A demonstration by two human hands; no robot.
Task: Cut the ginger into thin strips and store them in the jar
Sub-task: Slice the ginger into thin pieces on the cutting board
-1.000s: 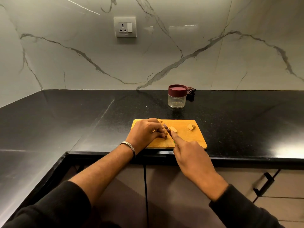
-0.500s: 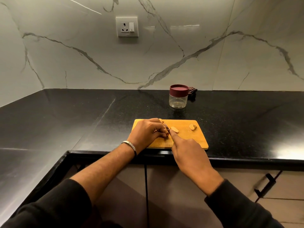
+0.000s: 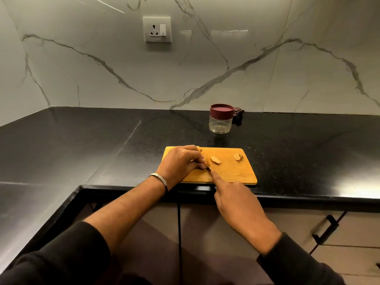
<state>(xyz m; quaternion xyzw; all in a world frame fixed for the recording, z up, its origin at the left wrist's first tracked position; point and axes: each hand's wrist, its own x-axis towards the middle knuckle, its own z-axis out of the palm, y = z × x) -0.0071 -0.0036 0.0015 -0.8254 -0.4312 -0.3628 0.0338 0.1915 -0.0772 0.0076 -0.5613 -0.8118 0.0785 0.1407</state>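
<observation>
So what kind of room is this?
Most likely a home kitchen: a black counter over cupboards, a marble wall with a socket, and ginger being cut on a board near a jar.

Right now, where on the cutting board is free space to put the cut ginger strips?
The cutting board is bare along its near right part, below the two loose ginger pieces. Its left side is crowded: the left hand holds ginger there, against the right hand with the knife.

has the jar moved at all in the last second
No. The jar stands at the same spot behind the cutting board, beside the same marble vein's foot on the wall.
</observation>
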